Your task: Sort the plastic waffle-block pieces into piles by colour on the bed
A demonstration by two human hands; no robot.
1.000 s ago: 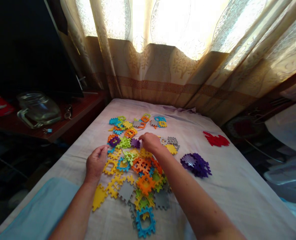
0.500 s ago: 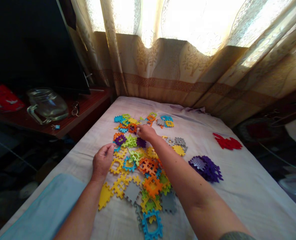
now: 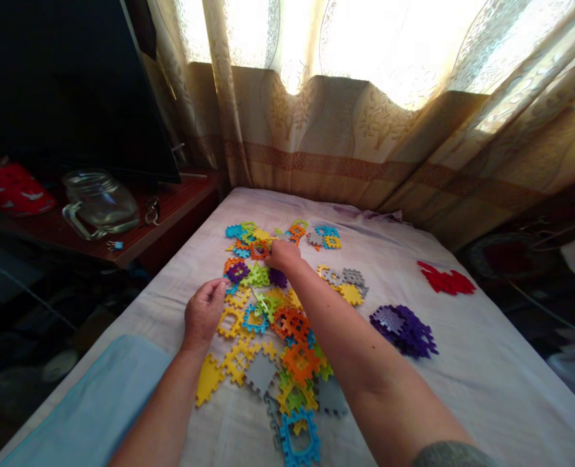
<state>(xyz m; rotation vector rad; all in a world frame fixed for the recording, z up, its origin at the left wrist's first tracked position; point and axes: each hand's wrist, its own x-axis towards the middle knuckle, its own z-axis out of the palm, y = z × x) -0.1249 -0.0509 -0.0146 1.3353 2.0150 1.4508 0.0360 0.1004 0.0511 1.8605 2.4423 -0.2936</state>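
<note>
Interlocking plastic building tiles with notched edges lie heaped in several colours between my arms. My right hand (image 3: 283, 255) reaches to the far part of the heap, fingers curled down beside an orange window tile (image 3: 259, 250) and just above a dark purple tile (image 3: 277, 277). Its fingertips are hidden, so any tile in them does not show. On the left edge of the heap my left hand (image 3: 204, 311) hovers with thumb and fingers together and no tile visible in them. Closest to it are a purple window tile (image 3: 237, 271) and a yellow frame tile (image 3: 229, 322).
A stack of purple tiles (image 3: 404, 329) and some red tiles (image 3: 445, 277) lie apart on the right of the sheet (image 3: 467, 363). A light-blue cloth (image 3: 97, 402) covers the left edge. On the wooden stand are a glass jug (image 3: 102, 204) and glasses (image 3: 152, 211).
My right hand's index finger, earlier stretched towards the orange window tile, has curled in and the hand has dipped slightly. My left hand keeps its place. The whole view has shifted slightly.
</note>
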